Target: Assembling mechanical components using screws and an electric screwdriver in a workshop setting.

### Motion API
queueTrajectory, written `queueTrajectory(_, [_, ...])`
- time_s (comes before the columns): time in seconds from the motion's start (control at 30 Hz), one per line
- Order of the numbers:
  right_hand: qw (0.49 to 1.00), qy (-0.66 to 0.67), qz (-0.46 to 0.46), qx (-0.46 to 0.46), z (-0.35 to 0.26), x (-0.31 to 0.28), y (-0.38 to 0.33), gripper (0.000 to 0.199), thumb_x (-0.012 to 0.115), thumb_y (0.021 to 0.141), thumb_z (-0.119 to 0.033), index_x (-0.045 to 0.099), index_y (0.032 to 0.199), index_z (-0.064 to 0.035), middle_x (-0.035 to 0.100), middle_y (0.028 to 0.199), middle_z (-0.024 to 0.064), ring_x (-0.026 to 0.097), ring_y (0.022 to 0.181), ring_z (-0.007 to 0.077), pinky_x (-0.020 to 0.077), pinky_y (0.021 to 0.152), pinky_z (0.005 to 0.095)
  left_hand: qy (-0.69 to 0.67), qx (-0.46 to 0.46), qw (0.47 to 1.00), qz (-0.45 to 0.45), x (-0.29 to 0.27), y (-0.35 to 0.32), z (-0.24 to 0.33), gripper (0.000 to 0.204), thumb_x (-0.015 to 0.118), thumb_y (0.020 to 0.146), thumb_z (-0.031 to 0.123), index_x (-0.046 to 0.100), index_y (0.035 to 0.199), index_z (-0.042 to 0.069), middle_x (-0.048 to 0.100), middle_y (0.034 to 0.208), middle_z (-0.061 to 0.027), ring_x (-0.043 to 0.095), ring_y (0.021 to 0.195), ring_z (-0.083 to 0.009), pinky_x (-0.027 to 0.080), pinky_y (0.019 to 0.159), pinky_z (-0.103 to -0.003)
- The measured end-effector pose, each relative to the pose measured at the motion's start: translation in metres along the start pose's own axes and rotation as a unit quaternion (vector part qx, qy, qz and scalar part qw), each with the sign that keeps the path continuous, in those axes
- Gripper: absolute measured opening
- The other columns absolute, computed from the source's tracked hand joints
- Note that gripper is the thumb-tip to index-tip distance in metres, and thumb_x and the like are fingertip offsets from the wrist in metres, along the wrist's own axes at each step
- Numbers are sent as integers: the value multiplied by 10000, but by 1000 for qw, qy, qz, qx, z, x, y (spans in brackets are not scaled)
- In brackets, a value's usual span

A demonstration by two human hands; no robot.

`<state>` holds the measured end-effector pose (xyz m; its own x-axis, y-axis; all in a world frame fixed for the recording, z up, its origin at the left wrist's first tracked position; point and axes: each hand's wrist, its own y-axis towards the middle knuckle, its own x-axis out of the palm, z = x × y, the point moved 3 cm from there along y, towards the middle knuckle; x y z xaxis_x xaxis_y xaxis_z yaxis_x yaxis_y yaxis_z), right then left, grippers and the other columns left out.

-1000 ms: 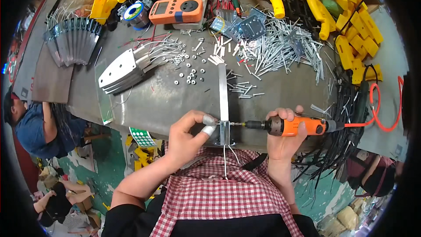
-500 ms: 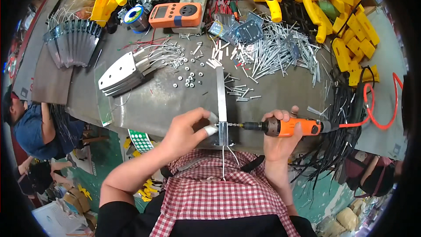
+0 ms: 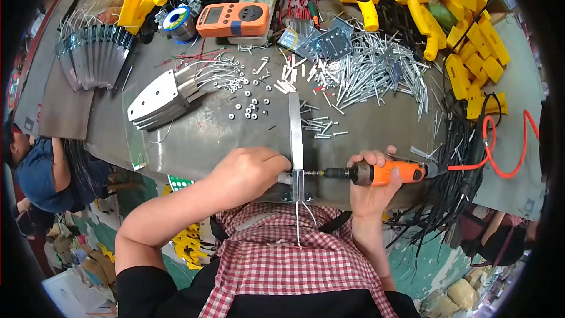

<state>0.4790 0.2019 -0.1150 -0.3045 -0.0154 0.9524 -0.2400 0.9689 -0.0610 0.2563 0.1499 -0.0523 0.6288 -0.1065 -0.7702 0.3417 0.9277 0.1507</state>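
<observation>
Head view, lower centre: we judge the step in hand to be driving a fastener crosswise through the metal bracket [image 3: 298,186] at the near end of the flat metal strip [image 3: 295,132]. Bracket sits at the near edge of the workbench [image 3: 215,136], white wires [image 3: 298,224] hanging below it.

We read the next move as calling for the bit [image 3: 315,172] held square to the bracket's right side, with firm backing from the left.

Grip, right hand [image 3: 372,193]: wrapped around the orange power screwdriver [image 3: 385,174], palm beneath, fingers curled over the top, bit pointing left at the bracket. Grip, left hand [image 3: 253,171]: fingers drawn in close against the bracket's left side; back of the hand hides most of the tips, so we cannot tell whether a nut is pinched there.

Centre of the frame, we note loose nuts [image 3: 252,109] and short screws [image 3: 321,126].
</observation>
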Motion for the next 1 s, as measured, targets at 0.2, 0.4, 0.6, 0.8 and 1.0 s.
queueTrajectory(0.2, [1000, -13, 0, 7, 2, 4, -2, 405, 641, 811, -264, 473, 1163, -157, 534, 874, 18, 482, 918, 178, 357, 934, 402, -71, -79, 984, -146, -11, 11, -1, 228, 620, 733, 124, 562, 924, 13, 587, 807, -164, 580, 794, -365, 460, 695, -442])
queueTrajectory(0.4, [998, 64, -11, 7, 7, -1, 0, 312, 634, 793, -219, 487, 1054, -131, 474, 852, 5, 456, 889, 167, 354, 912, 384, -155, -163, 961, -162, 0, 11, 3, 282, 637, 756, 173, 535, 961, 8, 586, 842, -212, 562, 857, -405, 441, 740, -461])
queueTrajectory(0.6, [998, 70, -2, 9, 7, 0, -2, 286, 628, 789, -202, 489, 1029, -130, 476, 856, 3, 456, 886, 168, 352, 908, 379, -176, -214, 939, -204, 1, 13, 1, 297, 652, 748, 159, 539, 975, 4, 597, 881, -206, 561, 861, -403, 439, 726, -445])
queueTrajectory(0.8, [1000, 24, 8, 8, 6, 4, -3, 302, 643, 800, -253, 520, 1060, -162, 529, 864, -3, 485, 900, 157, 352, 917, 375, -224, -178, 944, -164, 7, 9, -2, 312, 662, 756, 184, 536, 983, 10, 595, 885, -203, 563, 857, -398, 440, 720, -432])
queueTrajectory(1.0, [998, 66, 3, 9, 8, -2, -2, 294, 642, 791, -198, 483, 1032, -143, 487, 862, 1, 470, 894, 167, 356, 918, 388, -211, -208, 938, -179, 7, 8, -3, 345, 667, 754, 190, 534, 1020, 14, 596, 888, -207, 570, 871, -395, 447, 727, -427])
